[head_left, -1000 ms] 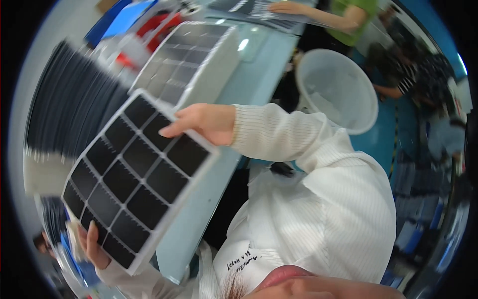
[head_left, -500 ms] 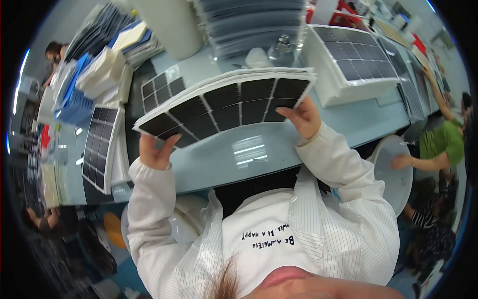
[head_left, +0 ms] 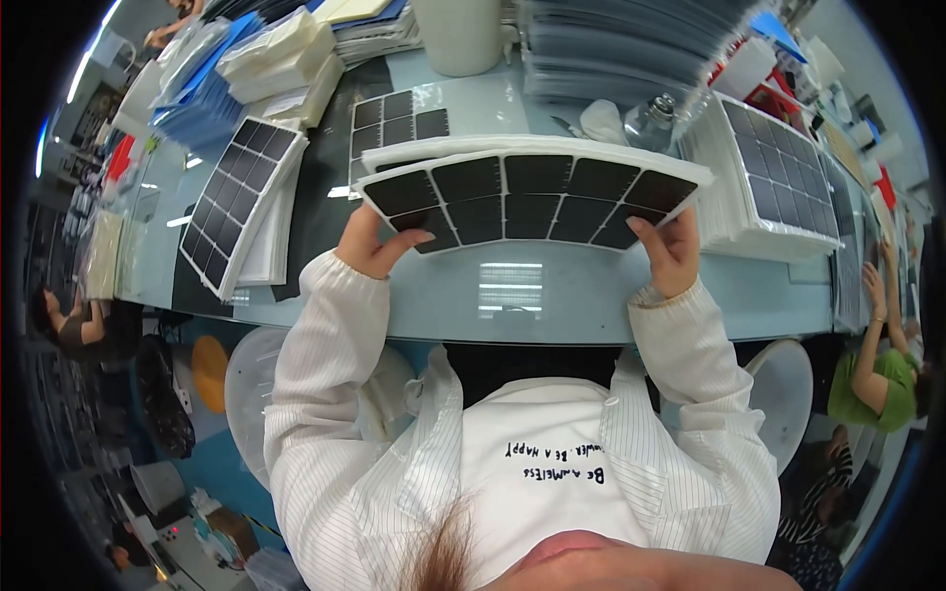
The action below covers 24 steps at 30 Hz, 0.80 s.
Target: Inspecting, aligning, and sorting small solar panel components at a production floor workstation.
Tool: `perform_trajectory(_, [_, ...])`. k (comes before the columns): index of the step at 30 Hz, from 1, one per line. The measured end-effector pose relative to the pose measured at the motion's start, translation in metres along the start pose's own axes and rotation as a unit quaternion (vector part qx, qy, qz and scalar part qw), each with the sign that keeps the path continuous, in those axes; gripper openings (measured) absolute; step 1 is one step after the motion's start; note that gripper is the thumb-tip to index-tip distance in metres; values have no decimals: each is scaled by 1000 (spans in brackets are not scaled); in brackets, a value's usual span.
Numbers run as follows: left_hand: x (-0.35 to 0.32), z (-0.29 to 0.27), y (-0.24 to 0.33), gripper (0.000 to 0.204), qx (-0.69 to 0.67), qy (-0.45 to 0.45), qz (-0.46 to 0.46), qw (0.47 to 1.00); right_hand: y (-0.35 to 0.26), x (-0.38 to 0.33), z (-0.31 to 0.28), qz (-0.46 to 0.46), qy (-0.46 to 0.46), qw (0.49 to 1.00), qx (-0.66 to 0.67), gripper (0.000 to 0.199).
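Between my two hands is a thick bundle of white sheets [head_left: 537,175] printed with rows of black squares, bowed upward in the middle and tilted toward me. My left hand [head_left: 376,244] grips its near left corner, thumb on the printed face and fingers hidden underneath. At the near right corner, my right hand [head_left: 672,246] pinches it the same way. Behind the bundle, a similar black-squared sheet [head_left: 414,118] lies on the table, partly covered. The layers show as a white edge along the bundle's far side.
A tall stack of black-squared sheets [head_left: 788,172] stands on the right, a lower stack [head_left: 239,202] on the left. Behind are a glass bottle [head_left: 650,121], a white cylinder [head_left: 458,34] and a high grey pile [head_left: 621,59]. The glossy table [head_left: 581,295] ends before me. Co-workers sit at both sides.
The bundle has levelled out from a slant, its left end no longer lower than its right. Both hands still hold it. My view has also shifted.
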<state>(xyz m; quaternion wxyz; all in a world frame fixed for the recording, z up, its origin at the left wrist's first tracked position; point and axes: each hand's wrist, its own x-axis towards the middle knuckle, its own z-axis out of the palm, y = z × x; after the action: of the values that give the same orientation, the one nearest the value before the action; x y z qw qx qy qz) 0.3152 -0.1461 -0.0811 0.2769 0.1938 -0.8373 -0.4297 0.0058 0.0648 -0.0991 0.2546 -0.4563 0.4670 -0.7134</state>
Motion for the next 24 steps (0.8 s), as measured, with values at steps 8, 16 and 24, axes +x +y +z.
perform_trajectory(8, [-4, 0, -2, 42, -15, -13, -15, 1000, 9, -8, -11, -13, -26, 999, -24, 56])
perform_trajectory(16, [8, 2, -2, 37, -23, -31, -10, 999, 31, -13, -28, -39, -37, 997, -63, 55])
perform_trajectory(24, [-3, -16, 17, 36, -134, -6, -69, 989, 17, 31, 4, -5, -16, 996, -85, 49])
